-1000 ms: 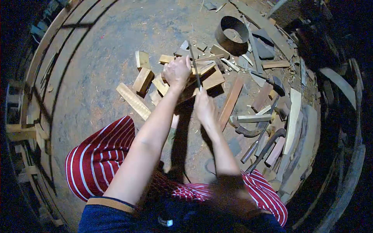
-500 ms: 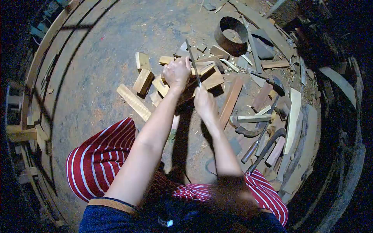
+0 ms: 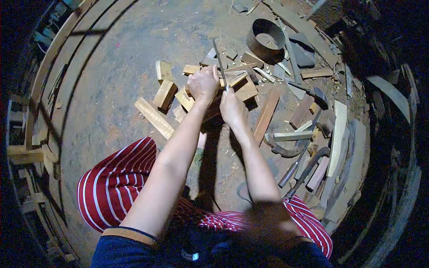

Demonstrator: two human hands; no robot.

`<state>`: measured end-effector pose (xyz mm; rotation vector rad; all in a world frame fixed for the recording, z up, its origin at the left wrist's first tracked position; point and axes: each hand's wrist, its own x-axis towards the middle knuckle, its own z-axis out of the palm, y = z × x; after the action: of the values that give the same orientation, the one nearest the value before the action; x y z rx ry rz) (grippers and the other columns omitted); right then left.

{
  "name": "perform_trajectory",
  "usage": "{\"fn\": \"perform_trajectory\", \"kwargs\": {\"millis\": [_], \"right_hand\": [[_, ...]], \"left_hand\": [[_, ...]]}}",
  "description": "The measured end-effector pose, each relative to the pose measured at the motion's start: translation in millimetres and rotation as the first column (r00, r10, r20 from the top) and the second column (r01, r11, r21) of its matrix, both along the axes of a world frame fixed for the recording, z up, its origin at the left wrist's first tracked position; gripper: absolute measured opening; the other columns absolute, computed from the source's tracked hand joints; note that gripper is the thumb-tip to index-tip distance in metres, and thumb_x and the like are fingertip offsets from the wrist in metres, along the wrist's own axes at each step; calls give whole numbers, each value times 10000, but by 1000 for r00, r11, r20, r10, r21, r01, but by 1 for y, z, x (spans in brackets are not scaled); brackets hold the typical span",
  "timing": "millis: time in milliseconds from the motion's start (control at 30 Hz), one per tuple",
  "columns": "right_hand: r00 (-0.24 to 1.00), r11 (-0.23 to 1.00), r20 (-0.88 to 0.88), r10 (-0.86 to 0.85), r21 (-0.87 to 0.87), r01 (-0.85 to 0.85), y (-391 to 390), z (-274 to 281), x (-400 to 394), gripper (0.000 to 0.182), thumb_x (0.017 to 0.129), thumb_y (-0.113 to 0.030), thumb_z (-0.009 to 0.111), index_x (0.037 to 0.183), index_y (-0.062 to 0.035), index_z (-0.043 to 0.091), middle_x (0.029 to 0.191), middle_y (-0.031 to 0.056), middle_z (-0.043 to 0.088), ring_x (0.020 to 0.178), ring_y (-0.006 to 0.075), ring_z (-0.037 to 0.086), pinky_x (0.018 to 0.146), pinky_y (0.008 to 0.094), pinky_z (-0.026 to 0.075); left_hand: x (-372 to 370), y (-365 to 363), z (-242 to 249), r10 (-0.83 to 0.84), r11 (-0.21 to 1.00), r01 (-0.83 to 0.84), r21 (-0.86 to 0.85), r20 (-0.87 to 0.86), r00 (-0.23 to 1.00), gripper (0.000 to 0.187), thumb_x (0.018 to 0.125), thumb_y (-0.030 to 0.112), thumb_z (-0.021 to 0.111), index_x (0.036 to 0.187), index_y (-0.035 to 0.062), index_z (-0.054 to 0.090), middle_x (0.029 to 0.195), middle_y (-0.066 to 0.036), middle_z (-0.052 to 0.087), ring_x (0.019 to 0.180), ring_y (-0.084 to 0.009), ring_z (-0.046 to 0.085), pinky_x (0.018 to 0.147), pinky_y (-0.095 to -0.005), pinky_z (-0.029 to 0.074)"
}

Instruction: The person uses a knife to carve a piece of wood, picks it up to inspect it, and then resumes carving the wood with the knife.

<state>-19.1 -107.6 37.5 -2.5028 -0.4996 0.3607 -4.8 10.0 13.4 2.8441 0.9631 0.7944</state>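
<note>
Dusty floor point(image 3: 116, 58); right hand point(image 3: 233, 107), clamped on thin tool point(image 3: 219, 57), long axis forward of grip, beside left hand point(image 3: 203, 84), curled, hold unclear.

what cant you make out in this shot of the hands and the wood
In the head view:
- what the left hand grips, if anything: its fingers cover it
- grip end of the thin tool: right hand covers it
- logo on the shirt: too small and blurred
- far right edge: too dark
</note>
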Motion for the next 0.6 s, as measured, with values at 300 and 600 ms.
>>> {"fn": "perform_trajectory", "kwargs": {"millis": [300,600], "right_hand": [[996,1000,-92,-3,-8,3,-45,1,-64,260,966,-249,384,1035,-16,477,708,278,624,701,464,624,625,565,482],[997,1000,71,-14,23,12,-9,-10,-13,282,965,-267,379,1012,-16,498,711,256,636,699,456,630,648,580,481]], "left_hand": [[3,7,-15,40,999,-40,7,66,997,390,866,406,537,640,127,690,606,-115,647,537,-274,642,529,-387,497],[4,6,-15,0,1000,0,31,-3,1000,399,890,422,507,675,141,691,599,-144,640,514,-306,637,485,-407,511]]}}
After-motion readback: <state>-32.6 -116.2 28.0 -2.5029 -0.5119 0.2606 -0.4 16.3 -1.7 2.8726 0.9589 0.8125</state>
